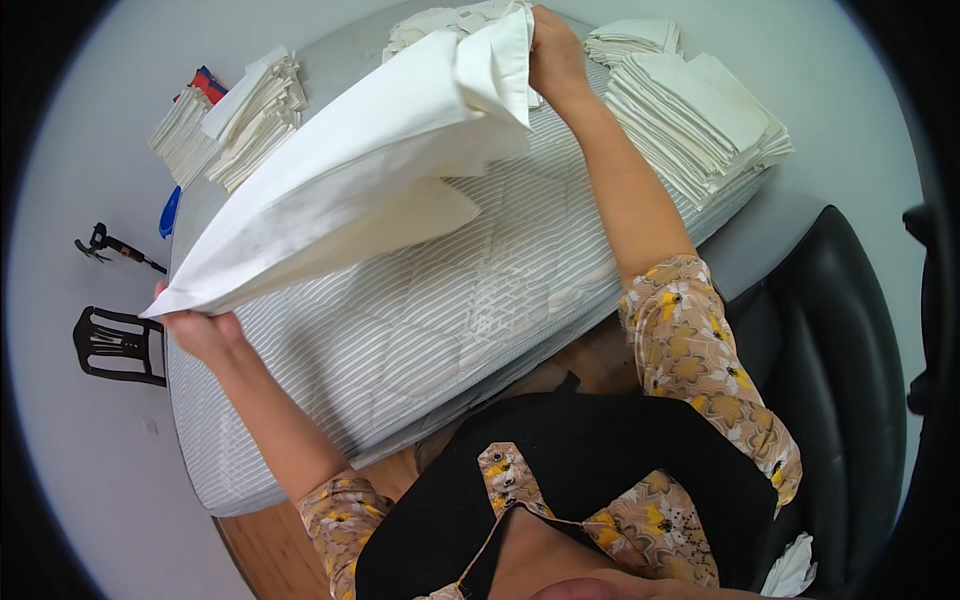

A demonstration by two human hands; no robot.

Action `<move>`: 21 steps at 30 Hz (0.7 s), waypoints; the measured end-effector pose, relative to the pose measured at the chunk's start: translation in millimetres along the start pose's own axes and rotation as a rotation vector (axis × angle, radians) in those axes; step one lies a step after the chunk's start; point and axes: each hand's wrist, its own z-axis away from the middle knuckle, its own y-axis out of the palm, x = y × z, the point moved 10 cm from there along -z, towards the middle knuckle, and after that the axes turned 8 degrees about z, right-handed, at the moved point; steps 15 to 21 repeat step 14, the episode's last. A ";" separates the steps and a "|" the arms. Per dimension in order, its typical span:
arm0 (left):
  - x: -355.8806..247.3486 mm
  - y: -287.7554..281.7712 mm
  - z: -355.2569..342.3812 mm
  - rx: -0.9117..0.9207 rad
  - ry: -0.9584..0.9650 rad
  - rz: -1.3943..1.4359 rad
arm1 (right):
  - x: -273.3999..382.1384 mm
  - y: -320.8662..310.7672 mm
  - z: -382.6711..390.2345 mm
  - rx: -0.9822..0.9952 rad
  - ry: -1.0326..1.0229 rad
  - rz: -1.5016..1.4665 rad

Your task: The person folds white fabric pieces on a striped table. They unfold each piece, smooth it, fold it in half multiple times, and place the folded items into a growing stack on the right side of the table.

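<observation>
A large white cloth (pixel 350 150) is stretched in the air above the striped mattress, slanting from lower left to upper right. My left hand (pixel 205 332) pinches one corner of it near the mattress's left edge. At the far side my right hand (pixel 557 58) grips the opposite end, its fingertips partly hidden behind the fabric. Between the hands the cloth sags, and a loose flap hangs below its middle. Its lower folds do not seem to touch the mattress (pixel 480 300).
Folded white cloths stand in a tall stack (pixel 695 125) at the far right, beside a smaller pile (pixel 632 40). Two more stacks (pixel 255 120) lie at the far left. A black chair (pixel 118 345) stands beyond the left edge, a black leather seat (pixel 820 380) at my right.
</observation>
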 end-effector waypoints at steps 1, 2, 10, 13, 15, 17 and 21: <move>-11.2 -7.7 -13.0 -0.036 0.013 0.019 | -10.9 -4.5 2.8 -0.023 0.004 0.000; -24.7 -14.4 -27.0 -0.058 0.046 0.018 | -23.4 -9.6 6.7 -0.044 0.010 -0.001; -119.6 -59.4 -98.4 -0.073 0.203 -0.124 | -200.5 -37.1 46.5 -0.202 0.627 -0.400; -142.0 -64.0 -123.6 -0.052 0.281 -0.288 | -239.2 -43.5 42.6 -0.332 0.696 -0.511; -149.8 -60.2 -137.2 0.008 0.293 -0.285 | -257.1 -35.9 40.9 -0.301 0.819 -0.608; -149.8 -60.2 -137.2 0.008 0.293 -0.285 | -257.1 -35.9 40.9 -0.301 0.819 -0.608; -149.8 -60.2 -137.2 0.008 0.293 -0.285 | -257.1 -35.9 40.9 -0.301 0.819 -0.608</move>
